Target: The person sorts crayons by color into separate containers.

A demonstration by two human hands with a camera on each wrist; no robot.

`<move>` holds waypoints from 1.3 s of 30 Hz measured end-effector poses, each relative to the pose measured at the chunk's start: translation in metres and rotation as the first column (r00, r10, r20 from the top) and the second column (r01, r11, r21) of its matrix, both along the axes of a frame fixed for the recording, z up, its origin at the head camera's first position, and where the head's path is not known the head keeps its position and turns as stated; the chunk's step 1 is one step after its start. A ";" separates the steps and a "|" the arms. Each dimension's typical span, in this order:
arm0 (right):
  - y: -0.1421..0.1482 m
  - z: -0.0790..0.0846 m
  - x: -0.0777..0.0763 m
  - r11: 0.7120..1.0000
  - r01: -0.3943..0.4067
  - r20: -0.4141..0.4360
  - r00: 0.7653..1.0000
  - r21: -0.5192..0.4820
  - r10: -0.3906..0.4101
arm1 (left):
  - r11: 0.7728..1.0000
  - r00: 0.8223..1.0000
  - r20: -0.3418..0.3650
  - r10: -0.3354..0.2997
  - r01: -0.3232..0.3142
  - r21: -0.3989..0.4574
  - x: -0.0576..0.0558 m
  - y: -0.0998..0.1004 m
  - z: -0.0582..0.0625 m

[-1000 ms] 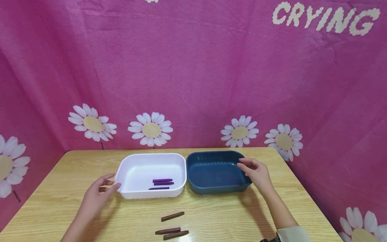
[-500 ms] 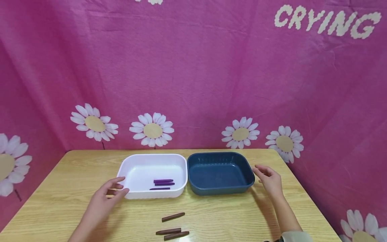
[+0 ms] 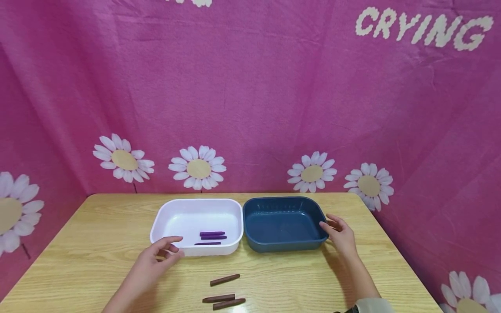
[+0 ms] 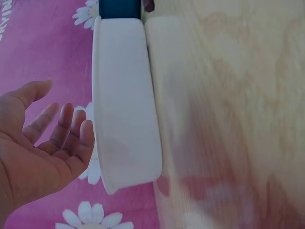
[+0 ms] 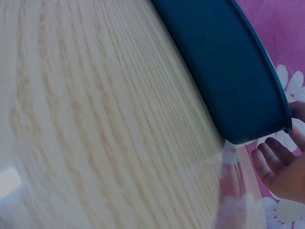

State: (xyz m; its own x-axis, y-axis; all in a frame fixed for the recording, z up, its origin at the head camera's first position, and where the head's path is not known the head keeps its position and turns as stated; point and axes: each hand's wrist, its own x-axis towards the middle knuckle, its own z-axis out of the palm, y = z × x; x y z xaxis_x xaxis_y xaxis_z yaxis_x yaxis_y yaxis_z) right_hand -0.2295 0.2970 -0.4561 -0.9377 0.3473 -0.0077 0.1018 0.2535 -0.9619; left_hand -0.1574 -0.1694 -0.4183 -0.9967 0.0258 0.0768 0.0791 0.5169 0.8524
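Note:
In the head view, my left hand [image 3: 154,261] hovers at the front left corner of a white plastic tray [image 3: 162,217], fingers loosely bent with nothing between them. The left wrist view shows that hand [image 4: 50,143] apart from the tray's outer wall [image 4: 126,100]. My right hand [image 3: 340,237] is at the right end of a dark blue tray [image 3: 282,245], its thumb by the rim and its fingers relaxed. The right wrist view shows thumb and fingers near the blue tray's corner [image 5: 238,109]; whether they touch it I cannot tell. Several purple crayons [image 3: 213,237] lie inside the white tray.
Brown crayons [image 3: 225,280] lie on the wooden table [image 3: 282,282] in front of the trays, two of them side by side. The trays stand edge to edge near the back. A pink cloth [image 3: 250,108] with daisies hangs behind and beside the table.
My left hand has moved right along the white tray's front left side. My right hand drew back from the blue tray, then came in to its right rim again. The crayons stay put.

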 end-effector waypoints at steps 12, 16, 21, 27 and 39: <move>-0.008 -0.008 -0.002 0.998 -0.009 0.014 1.000 -0.059 0.009 | 0.960 0.961 -0.038 -0.275 0.272 -0.066 -0.008 0.023 -0.010; -0.009 -0.009 -0.002 0.997 0.004 0.007 1.000 -0.083 -0.003 | 0.938 0.942 -0.041 -0.333 0.326 -0.121 -0.014 0.033 -0.015; -0.009 -0.011 -0.001 0.994 0.013 0.033 0.999 -0.105 -0.009 | 0.897 0.905 -0.042 -0.423 0.411 -0.161 -0.018 0.043 -0.021; -0.009 -0.012 0.001 0.992 0.021 0.034 0.999 -0.126 -0.017 | 0.856 0.860 -0.088 -0.504 0.483 -0.181 -0.020 0.053 -0.028; -0.011 -0.016 0.001 0.986 0.053 0.049 0.998 -0.156 -0.046 | 0.819 0.846 0.010 -0.533 0.519 -0.244 -0.022 0.067 -0.043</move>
